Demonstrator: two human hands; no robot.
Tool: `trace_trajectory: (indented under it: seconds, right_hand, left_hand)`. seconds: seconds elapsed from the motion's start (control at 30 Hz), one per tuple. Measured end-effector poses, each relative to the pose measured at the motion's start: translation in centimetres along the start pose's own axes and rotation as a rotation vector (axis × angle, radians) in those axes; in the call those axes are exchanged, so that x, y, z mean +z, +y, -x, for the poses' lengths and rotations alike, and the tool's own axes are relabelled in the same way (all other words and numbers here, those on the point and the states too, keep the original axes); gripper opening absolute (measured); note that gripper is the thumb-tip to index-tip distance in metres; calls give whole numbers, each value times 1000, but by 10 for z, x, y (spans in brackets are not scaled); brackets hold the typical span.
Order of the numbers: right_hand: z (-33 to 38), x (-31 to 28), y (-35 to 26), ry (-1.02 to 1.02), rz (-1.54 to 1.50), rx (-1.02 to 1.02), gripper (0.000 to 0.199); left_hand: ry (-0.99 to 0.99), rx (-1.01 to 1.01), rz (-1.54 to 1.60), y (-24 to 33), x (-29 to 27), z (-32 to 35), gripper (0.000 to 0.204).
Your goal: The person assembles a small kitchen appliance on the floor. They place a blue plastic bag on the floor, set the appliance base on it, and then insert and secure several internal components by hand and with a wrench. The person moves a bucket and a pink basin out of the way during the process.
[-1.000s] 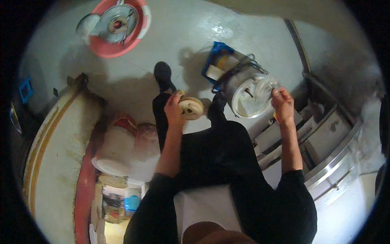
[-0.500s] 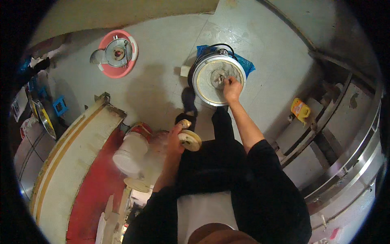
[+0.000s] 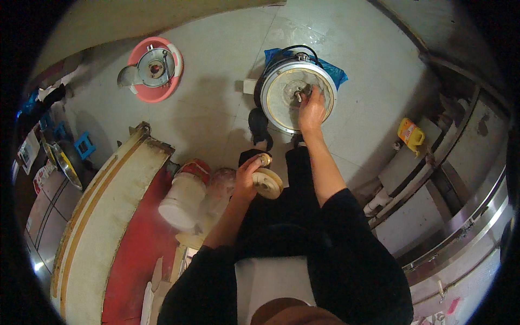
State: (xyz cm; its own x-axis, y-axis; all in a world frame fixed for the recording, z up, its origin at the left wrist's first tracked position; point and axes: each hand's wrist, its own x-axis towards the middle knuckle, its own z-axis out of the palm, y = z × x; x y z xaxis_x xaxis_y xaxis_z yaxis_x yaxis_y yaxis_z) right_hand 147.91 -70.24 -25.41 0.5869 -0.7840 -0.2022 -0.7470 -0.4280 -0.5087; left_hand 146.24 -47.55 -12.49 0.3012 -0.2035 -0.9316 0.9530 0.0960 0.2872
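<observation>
My left hand [image 3: 246, 179] grips a cream round disc with a short stub shaft [image 3: 267, 181], held near my knee. My right hand [image 3: 311, 105] reaches forward into a round metal drum-like machine [image 3: 281, 108] standing on the floor on a blue sheet [image 3: 330, 70]. The fingers close around the small metal shaft at the drum's centre [image 3: 298, 95]. A black cable runs over the drum's far rim.
A pink basin holding a metal cover and parts [image 3: 154, 67] sits far left on the grey tiled floor. A white bucket with red lid [image 3: 184, 192] lies by my left leg. A yellow jug [image 3: 410, 134] stands right, next to steel counters [image 3: 460, 216]. A curved cream and red slab [image 3: 103, 233] lies left.
My right hand stayed on the drum's centre shaft while the view shifted slightly; a second ago that hand held the tilted drum's rim. The left hand keeps holding the disc.
</observation>
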Motion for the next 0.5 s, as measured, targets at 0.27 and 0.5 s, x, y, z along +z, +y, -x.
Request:
trace_trajectory:
  seconds: [0.27, 0.5]
  right_hand:
    - [-6, 3, -4, -374, -54, 97, 56]
    - [61, -95, -24, -516, -748, 331, 40]
  left_hand:
    - [-19, 55, 28, 7, 1, -25, 32]
    - [55, 313, 14, 14, 31, -39, 32]
